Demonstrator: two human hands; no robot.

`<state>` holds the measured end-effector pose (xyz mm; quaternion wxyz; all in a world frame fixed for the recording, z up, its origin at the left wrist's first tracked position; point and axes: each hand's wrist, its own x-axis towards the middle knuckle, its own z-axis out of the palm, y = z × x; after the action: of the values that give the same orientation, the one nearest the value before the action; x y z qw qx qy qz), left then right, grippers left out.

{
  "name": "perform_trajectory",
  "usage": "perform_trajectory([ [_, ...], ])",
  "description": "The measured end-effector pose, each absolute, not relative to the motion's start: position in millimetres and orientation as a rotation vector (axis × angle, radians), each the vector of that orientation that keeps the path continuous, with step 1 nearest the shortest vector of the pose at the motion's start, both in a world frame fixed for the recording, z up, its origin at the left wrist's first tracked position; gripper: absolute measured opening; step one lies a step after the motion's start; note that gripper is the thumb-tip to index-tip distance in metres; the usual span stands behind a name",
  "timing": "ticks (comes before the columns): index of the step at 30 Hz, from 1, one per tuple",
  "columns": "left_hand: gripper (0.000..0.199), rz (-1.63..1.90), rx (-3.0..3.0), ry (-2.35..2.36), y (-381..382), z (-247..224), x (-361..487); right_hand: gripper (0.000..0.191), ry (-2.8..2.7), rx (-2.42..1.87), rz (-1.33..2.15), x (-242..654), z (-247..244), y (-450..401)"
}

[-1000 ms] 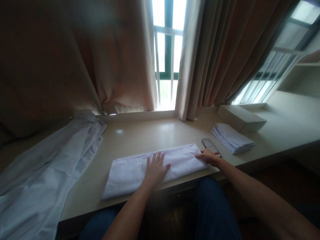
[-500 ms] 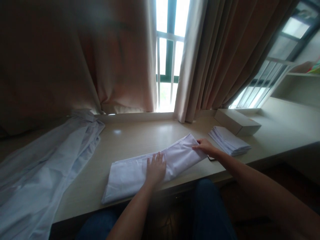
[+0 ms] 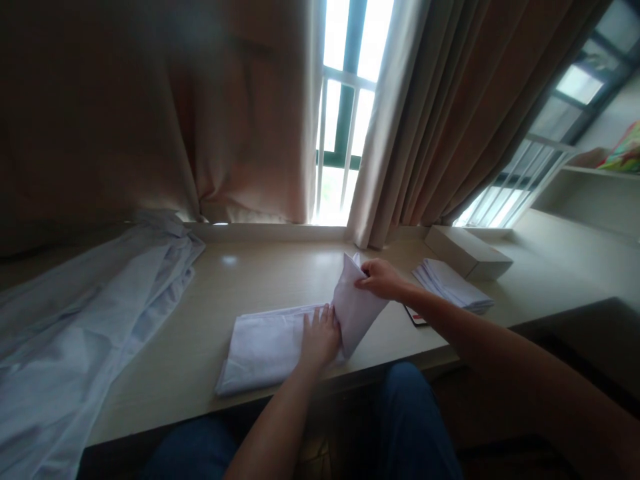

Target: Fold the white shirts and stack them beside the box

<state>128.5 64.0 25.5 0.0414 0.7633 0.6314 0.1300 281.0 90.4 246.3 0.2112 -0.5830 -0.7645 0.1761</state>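
A long folded white cloth (image 3: 270, 350) lies along the front edge of the desk, its right part bent up off the surface. My left hand (image 3: 320, 337) rests flat on the cloth beside the bend, fingers spread. Closed on the raised right end is my right hand (image 3: 383, 279), thumb and fingers pinching its upper edge. The garment's kind does not show. Under my right forearm, a flat object with a dark edge and some red (image 3: 416, 316) is partly covered.
Loose white fabric (image 3: 100, 300) spreads over the desk's left side. A folded white stack (image 3: 453, 285) sits at the right, before a pale box (image 3: 469, 252). Curtains (image 3: 250, 133) and a window line the back. Shelves (image 3: 595, 193) stand at far right.
My right hand has lifted the cloth's right end and brought it leftward, bending it up. My left hand has shifted slightly right. More of the flat object shows.
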Motion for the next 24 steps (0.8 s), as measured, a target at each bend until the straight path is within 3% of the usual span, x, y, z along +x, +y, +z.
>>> perform_trajectory([
  [7, 0.060, 0.440, 2.361, 1.822, 60, 29, 117, 0.013, -2.236, -1.564, 0.508, 215, 250, 91],
  [14, 0.037, 0.717, 2.289, 1.779, 62, 55, 83, 0.004, -2.429, -1.579, 0.407, 166, 247, 93],
  [17, 0.041, 0.759, 2.313, 1.903, 55, 60, 24, 0.011, -2.516, -1.572, 0.347, 153, 243, 93],
  [24, 0.062, 0.416, 2.305, 2.025, 27, 28, -99, 0.025, -2.703, -1.670, 0.275, 122, 242, 91],
])
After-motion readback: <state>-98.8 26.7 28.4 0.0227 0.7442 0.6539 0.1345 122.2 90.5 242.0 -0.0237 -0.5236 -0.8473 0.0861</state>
